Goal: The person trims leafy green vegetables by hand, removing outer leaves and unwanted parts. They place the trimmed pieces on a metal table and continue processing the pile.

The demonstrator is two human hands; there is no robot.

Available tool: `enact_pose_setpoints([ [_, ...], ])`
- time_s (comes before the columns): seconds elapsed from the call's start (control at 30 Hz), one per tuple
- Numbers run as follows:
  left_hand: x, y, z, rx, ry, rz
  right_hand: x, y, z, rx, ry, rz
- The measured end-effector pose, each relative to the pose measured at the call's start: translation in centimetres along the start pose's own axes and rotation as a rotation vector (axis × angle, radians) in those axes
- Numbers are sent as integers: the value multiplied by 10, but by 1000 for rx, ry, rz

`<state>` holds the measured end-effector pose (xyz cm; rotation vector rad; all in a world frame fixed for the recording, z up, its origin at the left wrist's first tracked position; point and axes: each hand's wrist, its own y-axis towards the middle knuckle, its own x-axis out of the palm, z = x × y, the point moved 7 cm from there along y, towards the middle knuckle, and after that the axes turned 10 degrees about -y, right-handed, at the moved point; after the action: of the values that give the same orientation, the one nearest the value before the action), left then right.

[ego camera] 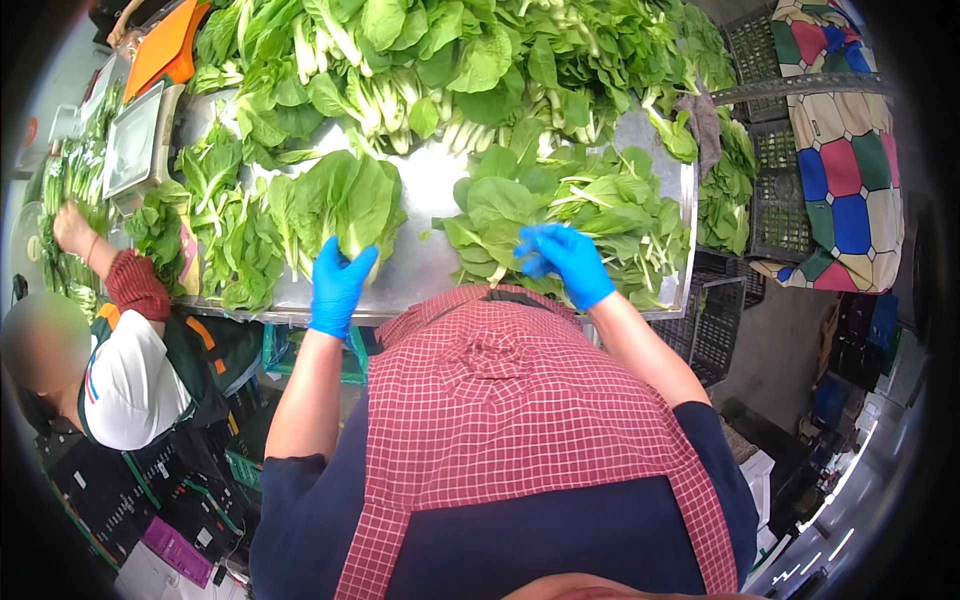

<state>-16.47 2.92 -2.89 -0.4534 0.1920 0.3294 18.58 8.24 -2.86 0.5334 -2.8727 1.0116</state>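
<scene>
My left hand (340, 289), in a blue glove, is at the lower edge of a bunch of broad-leaved greens (341, 196). Its thumb and forefinger are spread against the leaves; whether they grip the stems cannot be told. Also gloved in blue, my right hand (564, 261) hovers over a loose pile of leafy greens (600, 202), its fingers slightly curled and apart with nothing visible in them. Both hands are above the near side of a metal table (424, 196). Bare metal shows between the bunch and the loose pile.
A large heap of leafy greens (450, 60) covers the table's far side. At left are a scale (135, 142), an orange tray (161, 52) and a co-worker (135, 375) reaching over bundled greens. Black crates (784, 187) and a grey cloth (701, 127) are at right.
</scene>
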Motion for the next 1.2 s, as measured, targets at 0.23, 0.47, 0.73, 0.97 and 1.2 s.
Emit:
enact_pose_setpoints([
  [0.23, -33, -2, -38, 61, 363, 118, -69, 164, -70, -292, -400, 551],
  [0.47, -23, -25, -9, 118, 357, 120, -82, 210, -91, -193, -471, 777],
  [0.73, 60, -33, 9, 118, -52, -220, -84, 214, -99, -152, 94, 723],
  [0.97, 105, -21, 56, 130, -132, -412, -92, 144, -94, -32, 172, 480],
  [1.2, 179, -10, 71, -41, -475, -516, -20, 23, -33, -167, 5, 435],
])
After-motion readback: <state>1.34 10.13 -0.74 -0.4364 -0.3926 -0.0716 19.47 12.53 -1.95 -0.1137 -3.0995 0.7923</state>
